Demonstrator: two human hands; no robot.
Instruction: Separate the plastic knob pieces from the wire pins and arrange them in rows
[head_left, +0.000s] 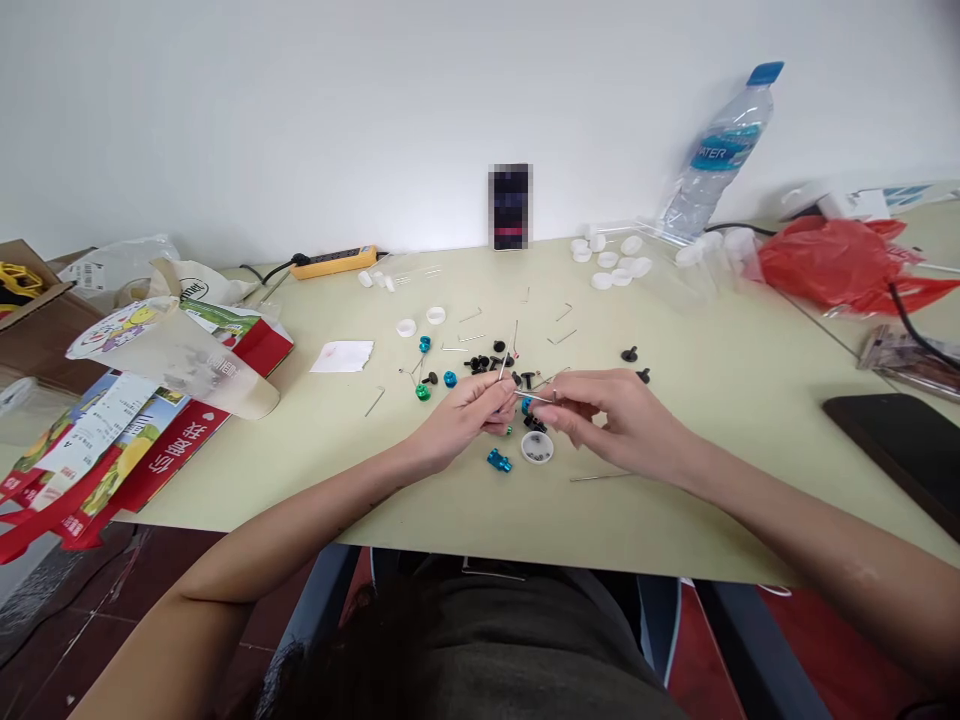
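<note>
My left hand [480, 412] is closed around a thin metal rod [507, 350] that points up from its fingers. Facing it, my right hand [611, 415] pinches a small metal hex key [536, 398] whose long arm reaches toward the left fingers. Whatever else sits between the fingertips is too small to make out. Just below the hands are a round white cap [537, 447] holding tiny screws and a blue metal part [499, 460]. Black knobs [480, 364] lie behind the left hand, and a green part [423, 392] is to its left.
Several hex keys [564, 337] lie scattered behind the hands. A phone [511, 207] leans on the wall, near a water bottle [716, 150] and white caps [621, 276]. A plastic cup [180, 355] tilts at left; a dark phone [900, 450] lies at right.
</note>
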